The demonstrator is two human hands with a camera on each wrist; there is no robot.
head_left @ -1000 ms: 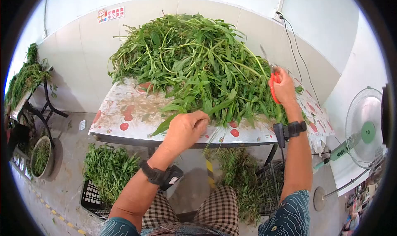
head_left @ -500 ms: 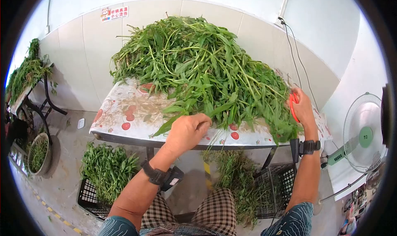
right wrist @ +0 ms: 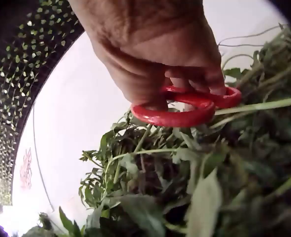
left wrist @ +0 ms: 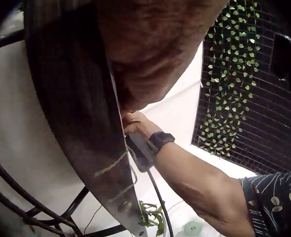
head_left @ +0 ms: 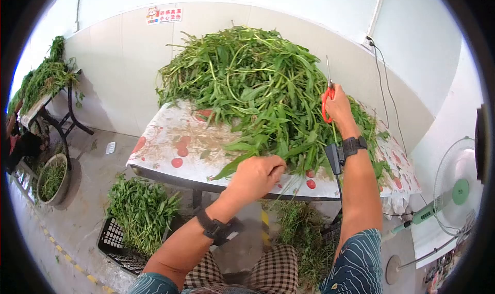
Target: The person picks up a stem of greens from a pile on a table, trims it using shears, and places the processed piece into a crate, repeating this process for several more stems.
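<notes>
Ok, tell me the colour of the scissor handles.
Red; the scissor handles show best in the right wrist view, held by the right hand.

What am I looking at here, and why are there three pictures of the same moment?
No machine: a person wears three cameras. The wide picture comes from the head, looking down; the other two come from bands on each wrist. On the table lies a big heap of greens. The left hand grips some stems at the heap's near edge; its wrist picture shows mostly the hand from very close. The right hand holds red scissors at the heap's right side, blades pointing up; its wrist picture shows the fingers through the red loops. On the floor a crate holds more greens, and a fan stands at the right.
</notes>
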